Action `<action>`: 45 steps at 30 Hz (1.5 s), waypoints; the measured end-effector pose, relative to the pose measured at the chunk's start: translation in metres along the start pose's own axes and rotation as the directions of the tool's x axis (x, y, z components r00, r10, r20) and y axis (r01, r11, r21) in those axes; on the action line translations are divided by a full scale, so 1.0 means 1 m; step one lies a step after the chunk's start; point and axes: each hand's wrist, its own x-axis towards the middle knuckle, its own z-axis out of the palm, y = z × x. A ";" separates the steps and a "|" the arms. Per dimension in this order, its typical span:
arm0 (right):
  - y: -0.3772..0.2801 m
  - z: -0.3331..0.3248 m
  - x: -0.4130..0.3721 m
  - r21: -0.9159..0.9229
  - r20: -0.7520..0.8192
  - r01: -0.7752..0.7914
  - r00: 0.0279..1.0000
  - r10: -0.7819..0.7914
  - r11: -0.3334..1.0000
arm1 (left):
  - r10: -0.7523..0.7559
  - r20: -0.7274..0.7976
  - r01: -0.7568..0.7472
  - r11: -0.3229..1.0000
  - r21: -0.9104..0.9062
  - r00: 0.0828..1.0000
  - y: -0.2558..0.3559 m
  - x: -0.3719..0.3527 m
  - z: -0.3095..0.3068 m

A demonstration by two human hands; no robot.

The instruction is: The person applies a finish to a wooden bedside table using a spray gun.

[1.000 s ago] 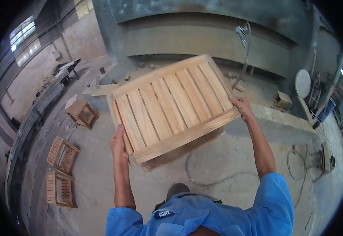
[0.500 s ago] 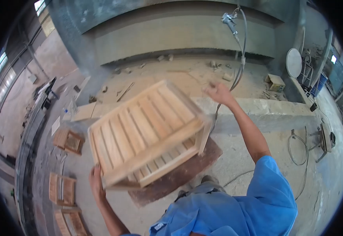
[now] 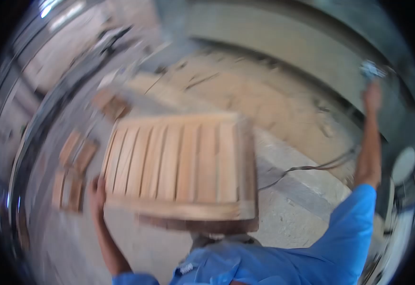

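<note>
A slatted wooden table (image 3: 179,161) with a pale frame fills the middle of the view, above a dark red-brown board (image 3: 169,222). At its left edge is my left hand (image 3: 98,192), closed round the frame near the lower corner. My right arm stretches far to the upper right. There my right hand (image 3: 372,97) is closed at the handle of a silver spray gun (image 3: 373,70); motion blur smears the fingers.
Several smaller wooden pieces (image 3: 78,151) stand on the floor to the left. A low concrete ledge (image 3: 293,175) bounds a dusty bay littered with debris. Dark hoses (image 3: 307,167) cross the ledge. A round white disc (image 3: 404,165) stands at the right.
My right hand has moved from beside the table up to the spray gun. The table has turned and now lies squarer to me. My view has swung round, and my left hand stays on the frame.
</note>
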 end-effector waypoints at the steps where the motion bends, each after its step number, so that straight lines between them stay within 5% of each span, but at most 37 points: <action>1: -0.001 0.007 0.017 0.081 0.129 -0.170 0.979 0.158 0.982 | -0.070 0.015 0.071 0.991 -0.111 0.997 -0.002 0.003 -0.001; 4: 0.018 0.044 0.056 0.141 -0.136 -0.023 0.990 0.042 0.990 | -0.146 0.005 0.145 0.973 -0.177 0.989 0.001 0.007 -0.005; 5: 0.021 0.030 0.068 0.320 -0.024 -0.047 0.998 0.058 0.946 | -0.166 0.008 0.164 0.969 -0.184 0.986 0.004 0.006 -0.006; 8: 0.010 -0.038 0.078 0.613 0.177 -0.149 0.983 0.049 0.776 | -0.201 0.012 0.200 0.964 -0.173 0.980 0.011 0.011 -0.006; 12: -0.038 -0.189 0.028 0.724 0.142 -0.059 0.988 -0.065 0.688 | -0.194 0.035 0.197 0.953 -0.229 0.980 0.004 0.013 -0.002; 14: -0.062 -0.265 -0.002 0.802 -0.028 0.122 0.985 -0.168 0.585 | -0.183 0.033 0.186 0.957 -0.223 0.982 0.003 0.009 -0.004; 24: -0.076 -0.508 -0.160 0.776 0.299 -0.116 0.933 -0.200 0.619 | -0.065 0.056 0.082 0.902 -0.423 0.996 -0.025 0.002 -0.004; 28: -0.132 -0.578 -0.206 0.731 0.410 -0.156 0.879 -0.245 0.664 | -0.061 0.063 0.084 0.869 -0.488 0.996 -0.036 0.001 -0.003; 32: -0.172 -0.589 -0.224 0.736 0.497 -0.203 0.810 -0.311 0.646 | -0.054 0.045 0.069 0.853 -0.517 0.998 -0.039 -0.009 -0.003; 38: -0.258 -0.582 -0.229 0.903 0.407 -0.250 0.758 -0.509 0.349 | -0.079 0.022 0.079 0.850 -0.520 0.997 -0.049 -0.008 0.005; 41: -0.286 -0.555 -0.217 0.853 0.477 -0.218 0.695 -0.538 0.475 | -0.095 -0.008 0.077 0.851 -0.520 0.995 -0.041 -0.017 -0.001; 45: -0.317 -0.519 -0.206 0.920 0.232 0.007 0.796 -0.559 0.392 | -0.132 -0.018 0.107 0.865 -0.490 0.991 -0.034 -0.025 -0.006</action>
